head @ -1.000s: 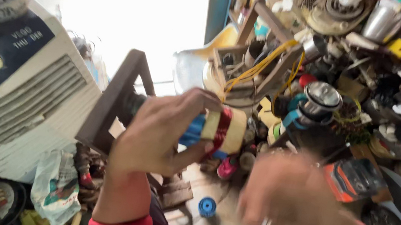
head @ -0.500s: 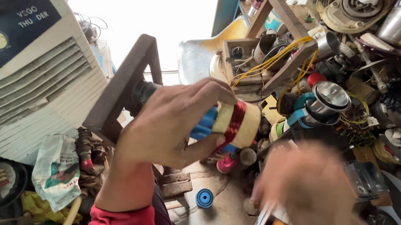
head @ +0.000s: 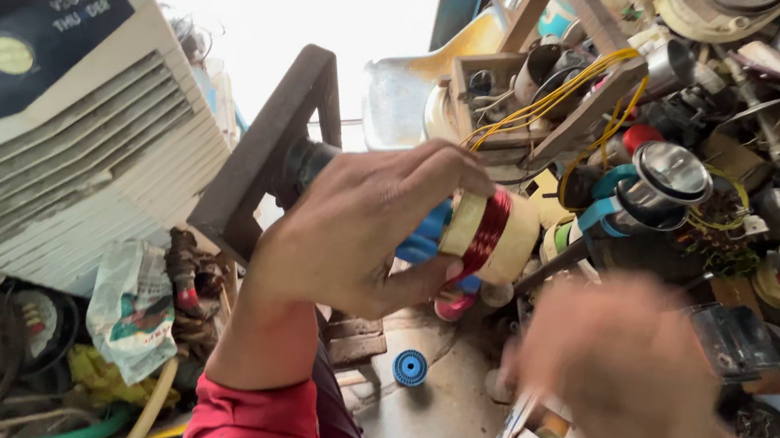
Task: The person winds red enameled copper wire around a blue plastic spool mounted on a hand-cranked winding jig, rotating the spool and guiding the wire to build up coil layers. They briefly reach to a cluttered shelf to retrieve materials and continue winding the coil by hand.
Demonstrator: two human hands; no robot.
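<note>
1. A big white air cooler [head: 40, 111] with slanted louvres fills the left side, and a crowded heap of metal parts, cans and wires [head: 712, 138] fills the right.
2. Between them stands a dark winding frame [head: 265, 156] with an axle, and the cream-coloured bobbin [head: 491, 235] sits on this axle, near the middle of the view.
3. The left hand [head: 359, 230] is closed around the bobbin from the left, the thumb below and the fingers over the top. The blurred right hand [head: 627, 373] is lower right, apart from the bobbin; I cannot tell if it is open or closed.
4. The bobbin looks light and stiff, I think, like taped card or plastic. Its smooth flanges seem the safe places to hold.
5. The band of red enamelled wire [head: 489, 232] around its middle is thin and probably easy to scratch or loosen, so fingers should better avoid it.
</note>
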